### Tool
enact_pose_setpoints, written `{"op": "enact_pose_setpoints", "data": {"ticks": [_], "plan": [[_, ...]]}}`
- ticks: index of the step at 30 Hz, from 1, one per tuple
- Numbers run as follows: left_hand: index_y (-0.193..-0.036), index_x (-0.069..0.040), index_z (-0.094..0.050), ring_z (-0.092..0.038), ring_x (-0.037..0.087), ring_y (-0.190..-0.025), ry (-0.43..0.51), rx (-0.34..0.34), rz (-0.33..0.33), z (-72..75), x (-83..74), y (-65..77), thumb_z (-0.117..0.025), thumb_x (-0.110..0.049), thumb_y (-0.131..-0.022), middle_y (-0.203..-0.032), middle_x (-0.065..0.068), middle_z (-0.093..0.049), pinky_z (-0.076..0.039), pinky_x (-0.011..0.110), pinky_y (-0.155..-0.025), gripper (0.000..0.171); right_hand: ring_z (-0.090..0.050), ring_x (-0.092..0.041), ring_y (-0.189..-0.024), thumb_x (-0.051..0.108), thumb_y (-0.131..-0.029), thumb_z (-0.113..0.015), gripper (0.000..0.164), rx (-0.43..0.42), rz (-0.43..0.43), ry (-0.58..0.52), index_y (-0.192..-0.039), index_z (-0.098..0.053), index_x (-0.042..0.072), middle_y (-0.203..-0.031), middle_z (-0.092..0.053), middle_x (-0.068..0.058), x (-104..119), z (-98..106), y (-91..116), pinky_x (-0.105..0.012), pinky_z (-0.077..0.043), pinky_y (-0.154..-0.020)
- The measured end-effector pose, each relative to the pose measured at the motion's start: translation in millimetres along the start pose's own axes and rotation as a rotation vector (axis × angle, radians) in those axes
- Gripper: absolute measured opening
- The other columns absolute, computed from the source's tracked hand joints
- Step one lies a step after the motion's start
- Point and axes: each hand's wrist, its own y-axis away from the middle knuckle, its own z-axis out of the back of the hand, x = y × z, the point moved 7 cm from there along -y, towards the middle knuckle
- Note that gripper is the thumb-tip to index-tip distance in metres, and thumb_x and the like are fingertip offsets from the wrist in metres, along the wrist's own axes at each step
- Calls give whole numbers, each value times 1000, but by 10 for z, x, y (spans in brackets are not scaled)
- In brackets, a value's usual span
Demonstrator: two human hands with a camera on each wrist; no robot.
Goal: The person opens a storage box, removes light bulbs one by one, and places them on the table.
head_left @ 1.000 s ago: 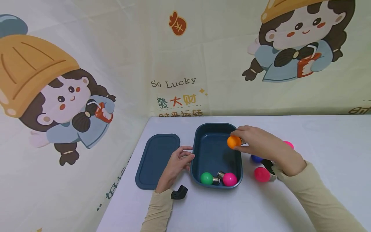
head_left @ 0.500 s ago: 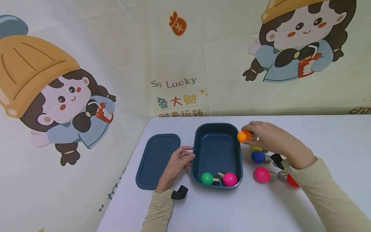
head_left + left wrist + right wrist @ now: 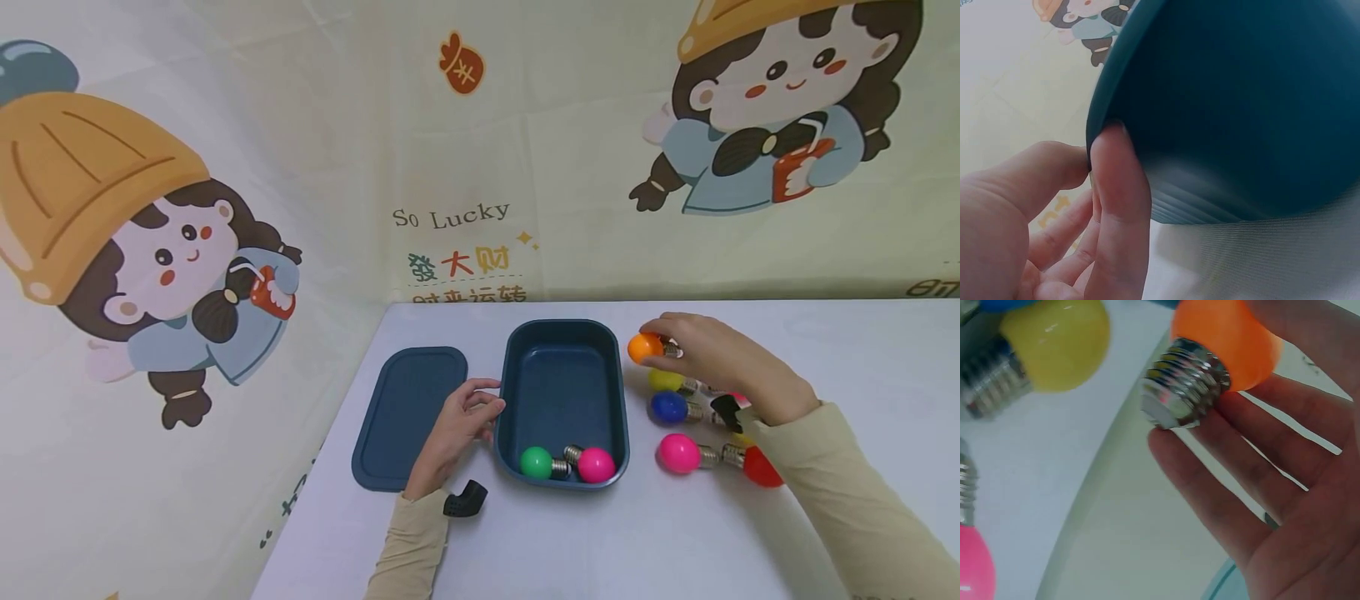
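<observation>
My right hand [image 3: 701, 346] holds an orange light bulb [image 3: 645, 348] just right of the dark blue box [image 3: 500, 433]. In the right wrist view, the fingers [image 3: 1285, 462] lie against the bulb's metal screw base [image 3: 1186, 381], and the orange globe is partly covered. My left hand [image 3: 459, 421] is at the box's left side; in the left wrist view, its finger and thumb pinch the wall at the rim [image 3: 1107, 94]. Inside the box, near its front end, lie a green bulb [image 3: 536, 463] and a pink bulb [image 3: 596, 465].
Right of the box lie a yellow bulb [image 3: 665, 380], a blue bulb [image 3: 668, 407], a pink bulb [image 3: 678, 454] and a red bulb [image 3: 763, 468], with others partly hidden by my right arm. The flat lid [image 3: 408, 417] lies at the left.
My right hand has carried the orange bulb from over the box's right rim out to its right side, uncovering the yellow bulb. The left hand and the box have stayed put.
</observation>
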Motion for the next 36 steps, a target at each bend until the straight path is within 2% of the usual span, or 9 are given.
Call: {"op": "enact_pose_setpoints", "data": {"ticks": [7,26,36], "plan": [[-132,-9,-57,-56,14,-73,-1,-2,2,0,5,-3,-70,-18,-93,-103,13,-64,-53,27,-59,42,-61,-29,-100,23,-87,-77,45,26,-55,-14,-123,-64,-2,-110,-66,-14,-184,-73,-23,-50,-56,-86],[-133,-9,-57,-56,14,-73,-16,0,0,-15,-5,13,-70,-20,-94,-107,18,-64,-53,27,-60,42,-63,-32,-97,22,-86,-77,44,64,-77,9,-118,-65,-5,-106,-68,-16,-484,-193,-103,-52,-55,-88],[-133,-9,-56,-57,14,-75,-4,5,3,-12,-2,7,-70,-19,-94,-108,18,-64,-53,27,-60,43,-62,-33,-98,27,-88,-76,46,135,-126,-20,-120,-64,-4,-105,-68,-14,-598,-283,-131,-55,-53,-88]]}}
